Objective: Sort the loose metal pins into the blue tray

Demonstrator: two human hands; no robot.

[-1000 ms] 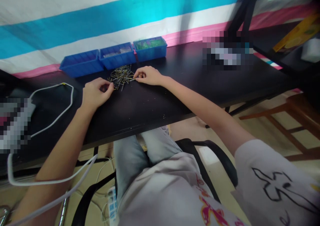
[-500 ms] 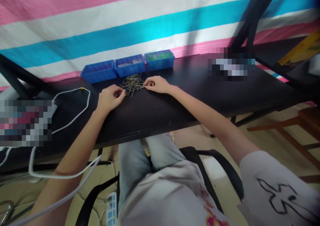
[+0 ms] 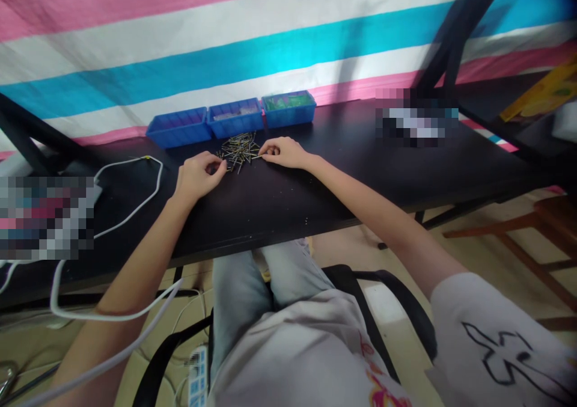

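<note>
A loose pile of thin, shiny metal rods (image 3: pixel 238 148), silvery and brassy like long screws or bits, lies on the black table; their exact kind is too small to tell. At the pile's left edge rests my left hand (image 3: pixel 198 175), closed, fingers curled and thumb against the fingertips; what it pinches, if anything, is hidden. On the opposite side, my right hand (image 3: pixel 283 153) is closed in a pinch, with one thin metal rod (image 3: pixel 256 157) sticking out of its fingertips toward the pile.
Behind the pile stand three blue bins: left bin (image 3: pixel 180 133), middle bin (image 3: pixel 235 124) with pale packets, right bin (image 3: pixel 289 113) with green ones. A white cable (image 3: pixel 158 181) loops at left on the black table (image 3: pixel 279 208). Blurred-out items lie at both sides.
The camera view shifts very slightly. Both hands and the pile stay essentially where they were.
</note>
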